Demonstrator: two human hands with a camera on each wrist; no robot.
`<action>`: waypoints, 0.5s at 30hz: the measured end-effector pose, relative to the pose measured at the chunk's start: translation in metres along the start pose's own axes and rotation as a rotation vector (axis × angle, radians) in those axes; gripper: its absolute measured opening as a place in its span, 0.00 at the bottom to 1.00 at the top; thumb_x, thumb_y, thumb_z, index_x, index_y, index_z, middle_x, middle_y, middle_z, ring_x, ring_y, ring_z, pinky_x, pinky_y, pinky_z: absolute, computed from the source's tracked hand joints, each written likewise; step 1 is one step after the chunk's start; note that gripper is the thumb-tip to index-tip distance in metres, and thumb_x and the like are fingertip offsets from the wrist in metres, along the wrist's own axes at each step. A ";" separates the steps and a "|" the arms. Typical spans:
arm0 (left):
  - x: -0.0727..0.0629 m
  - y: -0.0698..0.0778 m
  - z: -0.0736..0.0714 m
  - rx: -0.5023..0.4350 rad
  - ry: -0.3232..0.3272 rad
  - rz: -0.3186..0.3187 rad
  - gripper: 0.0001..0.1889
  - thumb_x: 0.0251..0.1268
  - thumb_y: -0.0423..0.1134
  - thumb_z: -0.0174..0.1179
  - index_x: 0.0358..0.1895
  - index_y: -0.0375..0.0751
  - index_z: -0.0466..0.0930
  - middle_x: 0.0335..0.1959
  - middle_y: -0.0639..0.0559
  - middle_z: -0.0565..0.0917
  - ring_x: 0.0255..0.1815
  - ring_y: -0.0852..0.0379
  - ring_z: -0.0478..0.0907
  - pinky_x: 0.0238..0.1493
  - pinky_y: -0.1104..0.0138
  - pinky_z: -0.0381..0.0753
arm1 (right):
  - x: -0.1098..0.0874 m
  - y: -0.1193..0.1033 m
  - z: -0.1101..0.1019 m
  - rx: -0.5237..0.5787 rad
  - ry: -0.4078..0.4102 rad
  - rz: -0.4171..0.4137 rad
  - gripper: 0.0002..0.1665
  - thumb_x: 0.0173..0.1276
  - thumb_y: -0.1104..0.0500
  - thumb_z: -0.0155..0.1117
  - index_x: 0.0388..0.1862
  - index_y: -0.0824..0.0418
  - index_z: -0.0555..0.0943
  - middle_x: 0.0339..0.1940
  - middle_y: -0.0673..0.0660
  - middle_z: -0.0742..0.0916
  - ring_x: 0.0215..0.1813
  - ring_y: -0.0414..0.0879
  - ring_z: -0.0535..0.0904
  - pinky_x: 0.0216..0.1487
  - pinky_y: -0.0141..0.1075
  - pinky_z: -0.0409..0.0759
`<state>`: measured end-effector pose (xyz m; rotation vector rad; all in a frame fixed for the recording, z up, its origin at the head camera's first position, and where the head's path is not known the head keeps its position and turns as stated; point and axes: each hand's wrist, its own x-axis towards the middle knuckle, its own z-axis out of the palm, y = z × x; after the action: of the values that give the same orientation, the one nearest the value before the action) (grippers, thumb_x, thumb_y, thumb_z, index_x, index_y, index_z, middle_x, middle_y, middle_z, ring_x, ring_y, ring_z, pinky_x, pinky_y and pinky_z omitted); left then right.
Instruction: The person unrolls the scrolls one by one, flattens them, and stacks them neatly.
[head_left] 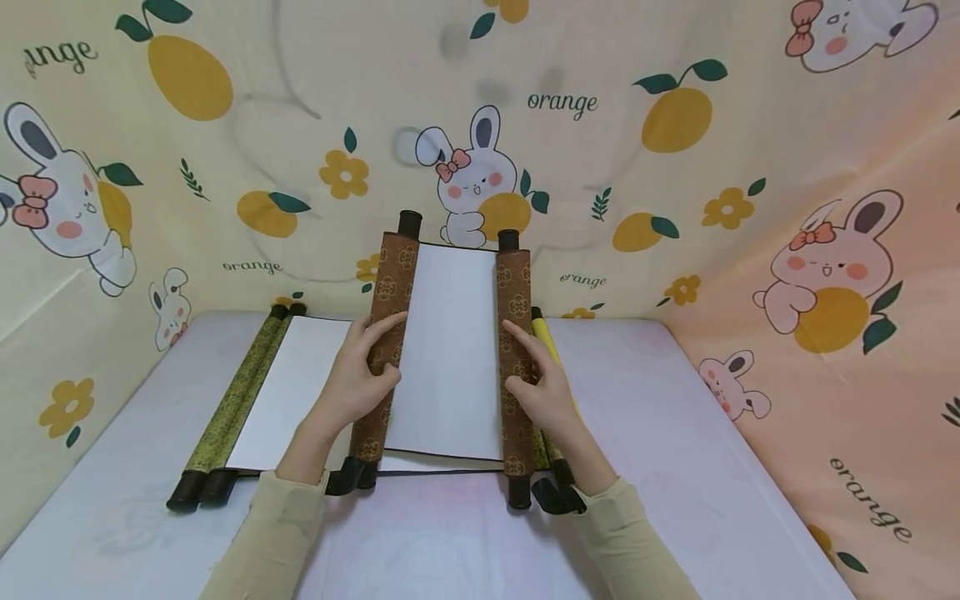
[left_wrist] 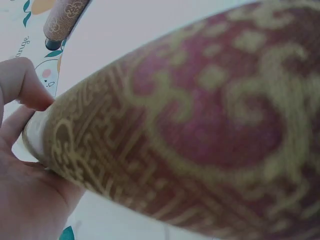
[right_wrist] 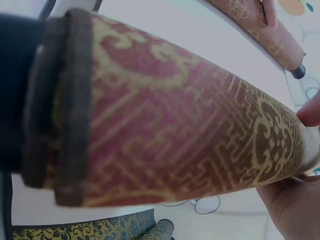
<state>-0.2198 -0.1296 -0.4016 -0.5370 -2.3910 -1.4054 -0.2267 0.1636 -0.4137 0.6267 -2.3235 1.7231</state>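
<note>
A brown scroll with gold patterns is held up partly unrolled, its white sheet [head_left: 450,342] stretched between two rolls with black end knobs. My left hand [head_left: 352,379] grips the left brown roll [head_left: 387,279], thumb and fingers curled around it. The right brown roll [head_left: 513,292] is held the same way by my right hand [head_left: 546,392]. Each wrist view shows a roll close up, the left roll [left_wrist: 165,140] and the right roll [right_wrist: 175,115], with fingers at its far part. Behind it lies a green-patterned scroll [head_left: 243,392], opened on the table and partly hidden.
The green scroll's white sheet [head_left: 303,375] shows left of the brown one. A yellow strip [head_left: 555,350] shows beside my right hand. Table [head_left: 697,467] extends on both sides, and a cloth printed with rabbits and oranges [head_left: 585,175] hangs around it.
</note>
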 end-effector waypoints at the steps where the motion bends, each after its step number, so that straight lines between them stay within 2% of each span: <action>1: 0.000 0.000 0.000 -0.001 0.001 0.001 0.40 0.58 0.20 0.56 0.77 0.48 0.70 0.75 0.33 0.60 0.66 0.36 0.66 0.52 0.47 0.69 | 0.000 -0.001 0.000 0.004 0.001 0.007 0.51 0.63 0.75 0.54 0.80 0.37 0.67 0.80 0.49 0.68 0.71 0.49 0.68 0.54 0.50 0.69; 4: 0.000 0.001 0.000 -0.005 0.007 0.002 0.40 0.59 0.21 0.58 0.77 0.48 0.70 0.75 0.34 0.61 0.64 0.38 0.68 0.53 0.47 0.71 | 0.000 -0.001 -0.001 0.017 -0.001 0.023 0.50 0.64 0.75 0.55 0.80 0.37 0.67 0.79 0.50 0.69 0.66 0.50 0.70 0.52 0.49 0.71; 6: 0.001 0.000 0.001 0.000 0.014 0.006 0.38 0.60 0.22 0.61 0.77 0.47 0.71 0.74 0.33 0.61 0.68 0.36 0.68 0.59 0.43 0.72 | 0.001 0.000 -0.001 0.024 -0.003 0.023 0.49 0.66 0.74 0.59 0.80 0.39 0.67 0.77 0.52 0.70 0.64 0.51 0.72 0.53 0.48 0.74; 9: 0.001 -0.001 0.001 0.013 0.025 0.013 0.38 0.61 0.24 0.67 0.76 0.46 0.71 0.73 0.33 0.62 0.72 0.32 0.65 0.66 0.37 0.69 | 0.002 0.002 -0.001 0.022 0.000 0.016 0.48 0.66 0.73 0.67 0.80 0.39 0.68 0.76 0.53 0.71 0.67 0.52 0.73 0.59 0.50 0.76; 12: 0.001 -0.002 0.001 0.024 0.038 0.025 0.38 0.60 0.24 0.70 0.75 0.45 0.72 0.72 0.33 0.64 0.74 0.32 0.63 0.68 0.36 0.66 | 0.003 0.004 -0.001 0.016 0.001 0.016 0.49 0.65 0.70 0.72 0.79 0.37 0.69 0.77 0.51 0.70 0.71 0.51 0.71 0.65 0.52 0.74; 15: 0.001 -0.003 0.000 0.021 0.052 0.037 0.36 0.61 0.24 0.70 0.74 0.45 0.73 0.73 0.34 0.65 0.77 0.33 0.61 0.70 0.36 0.65 | 0.002 0.004 -0.003 0.001 0.012 0.026 0.49 0.66 0.69 0.72 0.79 0.36 0.69 0.78 0.49 0.70 0.68 0.52 0.73 0.62 0.53 0.75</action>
<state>-0.2225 -0.1305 -0.4036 -0.5300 -2.3405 -1.3608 -0.2310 0.1664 -0.4155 0.5871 -2.3330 1.7341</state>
